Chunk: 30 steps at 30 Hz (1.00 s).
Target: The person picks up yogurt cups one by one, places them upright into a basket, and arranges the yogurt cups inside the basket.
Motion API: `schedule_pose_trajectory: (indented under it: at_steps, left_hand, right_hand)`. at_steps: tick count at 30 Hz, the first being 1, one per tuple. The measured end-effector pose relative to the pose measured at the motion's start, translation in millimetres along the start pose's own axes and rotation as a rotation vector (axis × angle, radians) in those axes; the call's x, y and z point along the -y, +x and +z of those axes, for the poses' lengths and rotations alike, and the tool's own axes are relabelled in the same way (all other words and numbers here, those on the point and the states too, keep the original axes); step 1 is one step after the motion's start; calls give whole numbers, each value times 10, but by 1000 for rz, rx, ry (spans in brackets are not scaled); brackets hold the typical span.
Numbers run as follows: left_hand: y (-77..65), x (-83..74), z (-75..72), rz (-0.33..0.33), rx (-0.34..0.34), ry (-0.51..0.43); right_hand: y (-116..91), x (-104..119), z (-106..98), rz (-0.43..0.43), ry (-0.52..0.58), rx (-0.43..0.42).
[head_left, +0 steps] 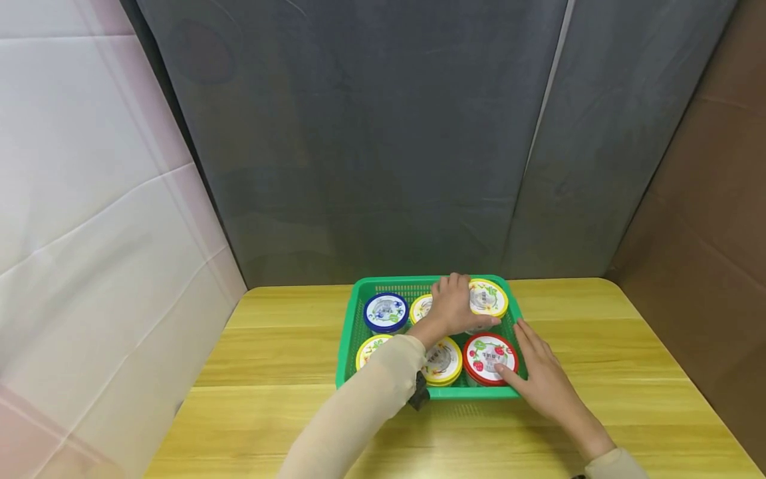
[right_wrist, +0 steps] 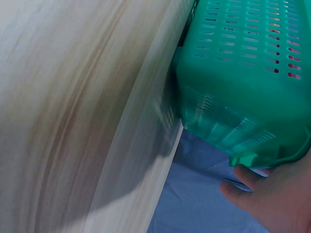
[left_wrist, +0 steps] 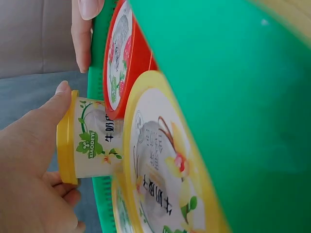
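Observation:
A green plastic basket [head_left: 439, 394] holds several round cups with printed lids. My left hand [head_left: 451, 307] reaches over it and grips a yellow-lidded cup [head_left: 487, 297] at the back right, thumb on the near side. In the left wrist view that cup [left_wrist: 97, 136] stands higher than its neighbours, and its printed side shows. My right hand [head_left: 547, 379] lies at the basket's right side with straight fingers along the rim. Its thumb reaches over the red-lidded cup [head_left: 491, 358]. In the right wrist view, my right hand's fingers [right_wrist: 248, 177] touch the basket rim.
Other cups in the basket are a blue-lidded one [head_left: 385, 311] at the back left and several with yellow lids [head_left: 443, 361]. The basket stands on a wood-grain table [head_left: 269, 346]. A dark grey curtain [head_left: 359, 146] rises behind, with a white cloth [head_left: 90, 199] at left.

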<state>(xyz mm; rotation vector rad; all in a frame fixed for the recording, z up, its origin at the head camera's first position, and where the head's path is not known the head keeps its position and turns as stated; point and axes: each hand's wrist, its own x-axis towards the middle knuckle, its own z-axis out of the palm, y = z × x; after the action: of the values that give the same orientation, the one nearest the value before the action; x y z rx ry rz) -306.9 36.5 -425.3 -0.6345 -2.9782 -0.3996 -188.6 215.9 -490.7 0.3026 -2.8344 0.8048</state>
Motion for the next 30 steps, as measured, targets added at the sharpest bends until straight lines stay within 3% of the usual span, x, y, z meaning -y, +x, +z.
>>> schedule_pose_trajectory:
  at_steps: [30]
  left_hand:
    - [-53,36,195,-62,109,7]
  right_hand:
    - [2,27,23,-3,1,-7]
